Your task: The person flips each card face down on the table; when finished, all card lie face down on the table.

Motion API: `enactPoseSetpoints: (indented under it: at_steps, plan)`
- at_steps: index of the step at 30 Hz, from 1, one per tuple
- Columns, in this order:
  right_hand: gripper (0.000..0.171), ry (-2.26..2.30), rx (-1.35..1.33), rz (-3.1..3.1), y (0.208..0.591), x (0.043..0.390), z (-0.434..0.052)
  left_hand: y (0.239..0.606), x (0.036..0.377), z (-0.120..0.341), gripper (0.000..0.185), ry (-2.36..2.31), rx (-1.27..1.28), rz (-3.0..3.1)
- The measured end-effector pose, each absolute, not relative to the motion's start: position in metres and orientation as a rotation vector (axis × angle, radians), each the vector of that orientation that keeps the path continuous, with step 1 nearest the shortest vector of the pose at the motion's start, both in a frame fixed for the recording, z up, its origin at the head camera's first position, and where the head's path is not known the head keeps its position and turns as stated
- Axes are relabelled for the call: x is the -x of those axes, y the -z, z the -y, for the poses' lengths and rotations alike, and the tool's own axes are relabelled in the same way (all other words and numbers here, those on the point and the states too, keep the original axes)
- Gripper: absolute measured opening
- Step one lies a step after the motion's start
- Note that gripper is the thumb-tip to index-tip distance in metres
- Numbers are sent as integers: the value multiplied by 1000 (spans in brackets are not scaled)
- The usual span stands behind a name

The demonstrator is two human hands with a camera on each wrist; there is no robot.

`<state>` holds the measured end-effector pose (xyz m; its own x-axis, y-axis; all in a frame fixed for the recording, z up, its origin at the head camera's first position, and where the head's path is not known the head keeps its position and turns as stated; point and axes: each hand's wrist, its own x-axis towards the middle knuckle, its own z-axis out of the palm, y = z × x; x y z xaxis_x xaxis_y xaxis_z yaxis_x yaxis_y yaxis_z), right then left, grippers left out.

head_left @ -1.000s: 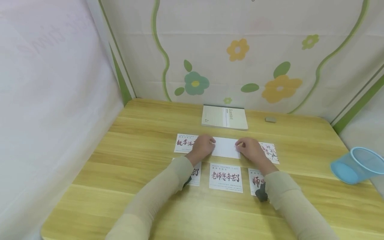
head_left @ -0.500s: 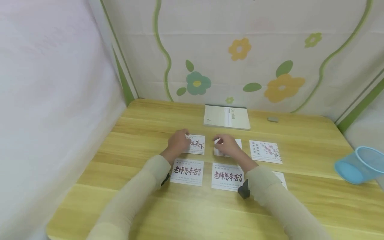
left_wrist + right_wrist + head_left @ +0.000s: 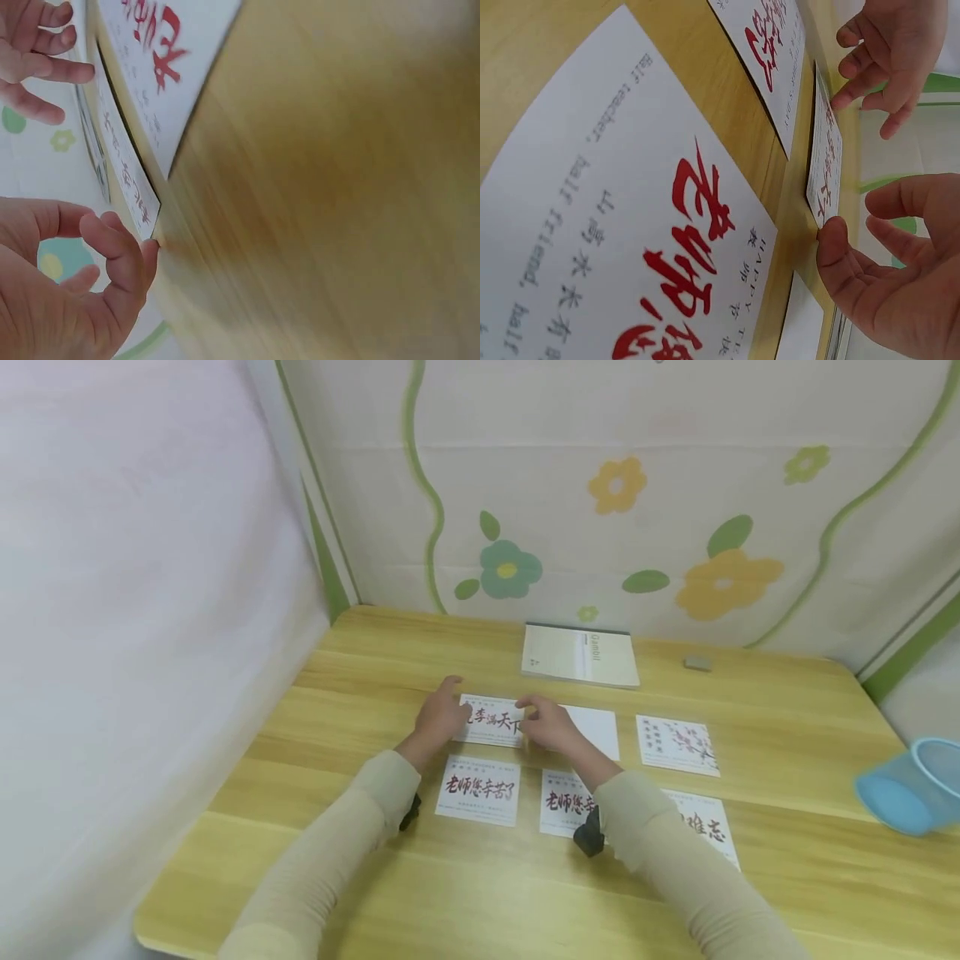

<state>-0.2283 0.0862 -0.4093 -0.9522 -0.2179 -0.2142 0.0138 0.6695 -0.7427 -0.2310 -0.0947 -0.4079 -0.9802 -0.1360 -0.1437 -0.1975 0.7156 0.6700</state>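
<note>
The left hand (image 3: pixel 442 720) is set at the left edge of the white card with red and black calligraphy (image 3: pixel 495 721), fingers loosely curled, only the tips touching it. The right hand (image 3: pixel 546 727) is laid against that card's right end, thumb at the edge, nothing clamped. Half a second ago the right hand was on the blank white card (image 3: pixel 596 732); that card is now released and lies flat on the light wooden table (image 3: pixel 360 693), just beside.

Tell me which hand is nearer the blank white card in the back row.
Right. The right hand sits at the blank white card's left edge; the left hand is farther left, beyond the red-lettered card.
</note>
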Motion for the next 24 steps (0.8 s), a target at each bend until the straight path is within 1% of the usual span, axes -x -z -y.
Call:
enactPoseSetpoints:
  at_steps: [7, 13, 17, 24]
  plan:
    - [40, 1142, 140, -2625, 410, 228, -81, 406, 234, 95, 57, -1452, 478, -2610]
    - [42, 1178, 87, -2594, 411, 228, -78, 407, 239, 98, 48, -1640, 615, -2564]
    - [42, 1196, 79, -2596, 414, 228, -79, 408, 241, 100, 45, -1814, 597, -2518]
    - [44, 1298, 56, -2538, 414, 228, -78, 405, 239, 97, 39, -2141, 474, -2305]
